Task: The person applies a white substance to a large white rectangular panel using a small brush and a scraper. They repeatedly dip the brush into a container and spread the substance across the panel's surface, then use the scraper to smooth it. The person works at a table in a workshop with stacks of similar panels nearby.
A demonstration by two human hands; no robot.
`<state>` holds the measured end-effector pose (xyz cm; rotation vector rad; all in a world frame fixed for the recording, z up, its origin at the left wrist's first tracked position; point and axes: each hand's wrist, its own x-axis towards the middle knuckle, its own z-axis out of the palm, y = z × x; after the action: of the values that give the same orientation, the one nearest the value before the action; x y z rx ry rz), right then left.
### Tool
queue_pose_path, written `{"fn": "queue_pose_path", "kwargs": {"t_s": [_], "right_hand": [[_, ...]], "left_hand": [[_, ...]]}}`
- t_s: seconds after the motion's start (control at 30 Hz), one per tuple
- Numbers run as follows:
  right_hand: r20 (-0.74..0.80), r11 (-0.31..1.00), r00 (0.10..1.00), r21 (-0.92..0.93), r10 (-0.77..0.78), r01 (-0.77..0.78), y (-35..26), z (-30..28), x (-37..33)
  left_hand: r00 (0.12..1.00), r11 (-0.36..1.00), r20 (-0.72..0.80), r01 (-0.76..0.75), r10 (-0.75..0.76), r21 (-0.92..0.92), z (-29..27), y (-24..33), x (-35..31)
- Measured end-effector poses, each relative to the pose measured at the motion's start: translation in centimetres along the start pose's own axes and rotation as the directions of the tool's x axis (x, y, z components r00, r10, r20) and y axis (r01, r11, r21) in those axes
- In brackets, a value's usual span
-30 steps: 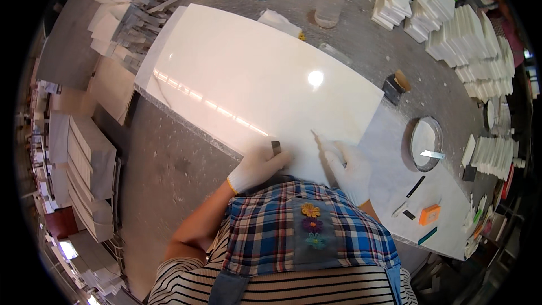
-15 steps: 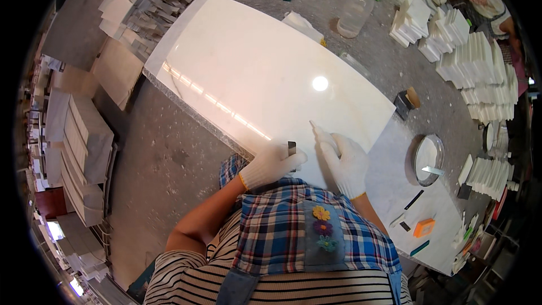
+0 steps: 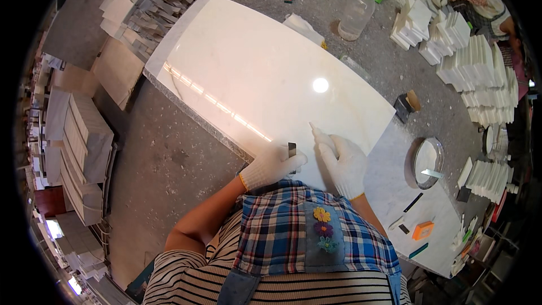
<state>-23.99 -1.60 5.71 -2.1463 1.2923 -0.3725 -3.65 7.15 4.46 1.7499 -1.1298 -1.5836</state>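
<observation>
In front of me lies a large, glossy white stone slab point(image 3: 248, 68) that mirrors the lights above. Both my hands wear white knitted gloves. At the slab's near edge my left hand point(image 3: 270, 165) is closed around a small, flat, dark piece point(image 3: 292, 150); most of it is hidden, so its kind cannot be made out. My right hand point(image 3: 344, 161) rests on the slab just to the right. One finger stretches forward to a thin pointed tip on the shiny surface, with the thumb side apart from it. No held thing shows clearly in it.
Right of the slab are a small open black box point(image 3: 406, 106), a round dish of white material point(image 3: 427, 161) with a blade across its rim, and an orange box point(image 3: 422, 230). A clear bottle point(image 3: 357, 14) stands beyond. Stacked white tiles point(image 3: 471, 62) line the far right.
Hardly anything differs. The view has shifted very slightly, and both hands keep their places and grips.
</observation>
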Motion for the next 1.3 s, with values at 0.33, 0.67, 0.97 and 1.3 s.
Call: {"fn": "queue_pose_path", "kwargs": {"t_s": [0.33, 0.67, 0.97, 1.3], "right_hand": [[-0.028, 0.999, 0.999, -0.017, -0.031, 0.031, 0.3, 0.2, 0.0], [0.173, 0.838, 0.962, 0.474, 0.212, -0.270, 0.2, 0.0, -2.2], [0.224, 0.866, 0.974, 0.490, -0.015, -0.099, 1.3, 0.2, -2.4], [0.050, 0.867, 0.999, 0.498, -0.007, -0.019, 1.2, 0.2, -3.7]], "left_hand": [[1.000, 1.000, 0.008, -0.002, 0.002, -0.011, 0.0, 0.0, -0.1], [0.987, 0.924, 0.093, -0.090, 0.133, -0.371, -0.3, 1.0, -2.1], [0.966, 0.901, 0.154, -0.129, 0.209, -0.415, -0.1, 1.3, -2.7], [0.992, 0.849, 0.075, -0.044, 0.097, -0.526, 2.6, 0.7, -2.5]]}}
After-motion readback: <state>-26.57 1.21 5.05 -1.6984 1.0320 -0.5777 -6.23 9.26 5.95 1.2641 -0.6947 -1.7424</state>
